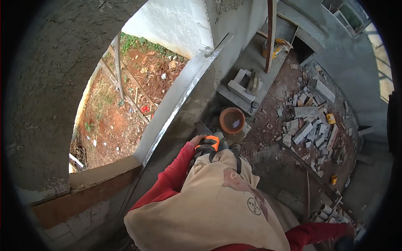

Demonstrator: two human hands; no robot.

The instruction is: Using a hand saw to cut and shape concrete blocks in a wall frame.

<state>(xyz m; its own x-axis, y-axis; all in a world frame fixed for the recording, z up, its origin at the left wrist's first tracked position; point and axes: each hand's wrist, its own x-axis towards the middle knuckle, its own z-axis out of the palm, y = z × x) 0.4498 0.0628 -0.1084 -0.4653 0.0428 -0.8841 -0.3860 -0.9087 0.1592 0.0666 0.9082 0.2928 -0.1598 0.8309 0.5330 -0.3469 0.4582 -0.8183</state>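
My left hand [198, 140], at the end of a red sleeve, is wrapped round the orange and black handle [212, 143] of what looks like a hand saw. A flat grey blade [202, 127] shows just beyond the hand, beside the low wall. Close in front of it stands a reddish-brown bucket [226, 128] with something pale inside. My right arm [316, 232] reaches out to the lower right. The right hand [351, 230] lies in the dark rim of the picture, near some stacked pale pipes [324, 213]; its fingers cannot be made out.
A wall ledge [171, 111] runs along the left, below an opening onto red soil. Ahead, pale blocks [241, 90] rest on a grey slab [270, 79] beside an upright wooden post [270, 37]. Broken blocks and rubble [307, 129] cover the floor to the right, with a yellow container [331, 118] among them.
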